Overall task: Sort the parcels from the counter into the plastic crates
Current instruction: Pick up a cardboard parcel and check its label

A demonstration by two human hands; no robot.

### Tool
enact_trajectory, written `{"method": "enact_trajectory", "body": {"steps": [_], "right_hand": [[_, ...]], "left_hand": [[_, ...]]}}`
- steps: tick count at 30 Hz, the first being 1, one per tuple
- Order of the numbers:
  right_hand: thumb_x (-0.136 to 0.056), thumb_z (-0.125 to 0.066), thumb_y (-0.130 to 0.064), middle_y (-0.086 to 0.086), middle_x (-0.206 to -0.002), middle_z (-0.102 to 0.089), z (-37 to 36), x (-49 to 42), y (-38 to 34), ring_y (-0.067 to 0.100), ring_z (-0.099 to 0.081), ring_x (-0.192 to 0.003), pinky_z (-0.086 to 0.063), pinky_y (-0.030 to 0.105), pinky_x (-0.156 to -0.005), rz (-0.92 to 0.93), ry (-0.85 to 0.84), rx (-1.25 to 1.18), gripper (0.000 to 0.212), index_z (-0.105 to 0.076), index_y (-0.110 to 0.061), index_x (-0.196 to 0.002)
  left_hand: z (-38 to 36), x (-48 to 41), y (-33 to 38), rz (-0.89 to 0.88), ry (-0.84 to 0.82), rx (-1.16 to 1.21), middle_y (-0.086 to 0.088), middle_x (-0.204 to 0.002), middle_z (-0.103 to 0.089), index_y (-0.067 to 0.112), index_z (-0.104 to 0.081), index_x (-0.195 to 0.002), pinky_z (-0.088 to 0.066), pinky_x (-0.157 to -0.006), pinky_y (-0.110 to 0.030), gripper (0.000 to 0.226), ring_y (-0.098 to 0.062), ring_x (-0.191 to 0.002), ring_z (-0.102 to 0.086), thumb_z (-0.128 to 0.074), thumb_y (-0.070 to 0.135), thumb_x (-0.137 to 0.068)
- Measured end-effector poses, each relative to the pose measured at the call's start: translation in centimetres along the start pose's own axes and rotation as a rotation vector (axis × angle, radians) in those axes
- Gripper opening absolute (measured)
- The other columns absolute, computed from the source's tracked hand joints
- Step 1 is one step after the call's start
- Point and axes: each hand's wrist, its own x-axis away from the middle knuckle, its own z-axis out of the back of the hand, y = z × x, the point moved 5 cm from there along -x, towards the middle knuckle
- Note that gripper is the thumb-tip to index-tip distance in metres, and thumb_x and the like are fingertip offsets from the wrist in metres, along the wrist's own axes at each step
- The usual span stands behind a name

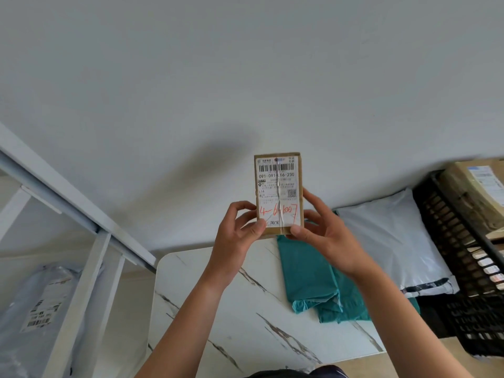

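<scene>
As the left hand [236, 231] and right hand [326, 233] pinch the box [278, 186] upright (label showing), the crate [447, 236] sits to its right.

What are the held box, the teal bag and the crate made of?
The box looks like matte brown cardboard: tan edges, paper label stuck on. The teal bag seems thin plastic film: soft creases, slight sheen. The crate is likely hard black plastic, judging by its moulded lattice wall.
</scene>
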Motion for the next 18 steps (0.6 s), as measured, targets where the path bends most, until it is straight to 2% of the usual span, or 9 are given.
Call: {"method": "enact_trajectory", "body": {"steps": [6,10,12,15,18], "right_hand": [[-0.092,-0.074,-0.018,0.013,-0.135,-0.068,0.6,0.1,-3.6,0.037,-0.067,-0.123,-0.05,0.06,-0.108,0.09,0.005,0.01,0.084,-0.031,-0.035,-0.162],[-0.093,-0.073,-0.021,0.012,-0.136,-0.068,0.2,0.1,-4.1,0.035,-0.066,-0.125,-0.05,0.055,-0.109,0.102,-0.002,-0.003,0.083,-0.03,-0.034,-0.162],[-0.094,-0.073,-0.024,0.011,-0.135,-0.068,0.0,0.1,-4.0,0.034,-0.066,-0.124,-0.051,0.051,-0.108,0.105,0.011,-0.029,0.078,-0.035,-0.035,-0.16],[-0.091,-0.073,-0.031,0.01,-0.126,-0.073,-0.5,-0.1,-3.5,0.03,-0.07,-0.118,-0.058,0.045,-0.097,0.076,0.099,-0.126,0.067,-0.048,-0.035,-0.152],[-0.086,-0.071,-0.034,0.012,-0.113,-0.077,-0.7,-0.6,-2.9,0.024,-0.073,-0.102,-0.06,0.034,-0.077,0.019,0.26,-0.214,0.055,-0.059,-0.03,-0.14]], "left_hand": [[-0.7,0.2,4.1,-0.122,-0.019,-0.037,0.006,-0.119,-0.078,0.015,-0.052,-0.123,-0.059,-0.089,-0.024,0.042,-0.011,-0.113,-0.073,-0.07,0.031,-0.089],[-0.7,0.0,4.2,-0.12,-0.018,-0.034,0.004,-0.122,-0.076,0.019,-0.051,-0.125,-0.06,-0.094,-0.029,0.044,-0.013,-0.116,-0.072,-0.07,0.035,-0.088],[-0.8,0.2,3.8,-0.086,-0.03,-0.042,0.008,-0.124,-0.075,0.024,-0.049,-0.129,-0.06,-0.093,-0.026,0.047,-0.009,-0.117,-0.071,-0.07,0.039,-0.089],[-0.9,0.7,2.4,0.017,-0.081,-0.077,0.009,-0.121,-0.075,0.026,-0.048,-0.128,-0.059,-0.089,-0.022,0.045,-0.007,-0.114,-0.071,-0.075,0.035,-0.094],[0.7,1.2,0.6,0.086,0.0,-0.041,0.002,-0.123,-0.075,0.025,-0.054,-0.125,-0.061,-0.094,-0.032,0.05,-0.013,-0.11,-0.074,-0.08,0.046,-0.087]]}}
